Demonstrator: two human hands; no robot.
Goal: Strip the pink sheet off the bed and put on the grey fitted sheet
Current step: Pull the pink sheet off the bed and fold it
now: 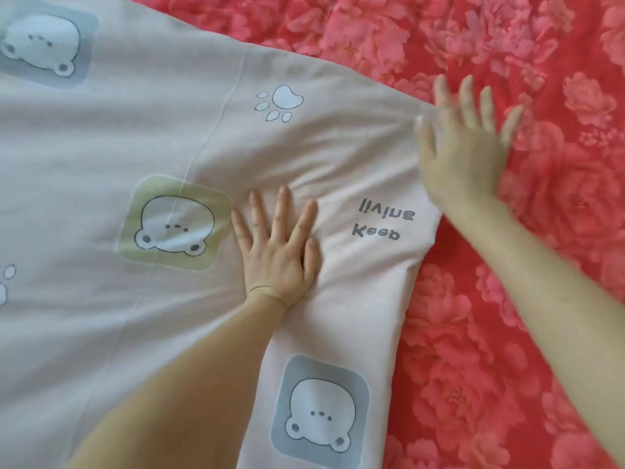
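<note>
Grey sheet [101, 147] fills the left and middle of my feed, lying on top of the pink sheet [507, 333], whose big flower print shows all down the right side. Nearest me, a narrow flap of the grey cloth runs down to the bottom edge, with a white bear on a blue square [321, 411] printed on it.

Moving up: the left hand [279, 252] is flat on the grey sheet, palm down. No grip taken here, fingers straight and spread, pressing on the cloth. Just left of it I see a bear on a green square [174, 223]. Just right of it are the printed words [382, 221], "Keep living", upside down from where I look.

Further out, the right hand [463, 157] is at the grey sheet's right corner, where creases fan in towards it. It's blurred, but the fingers are straight and apart, so no grip there either. It mostly lies over the pink flowers, thumb side at the grey edge; whether it touches the cloth I can't tell.

Beyond that, a paw print [279, 103], another blue bear square [42, 42] at far left, and pink sheet across the top.
</note>
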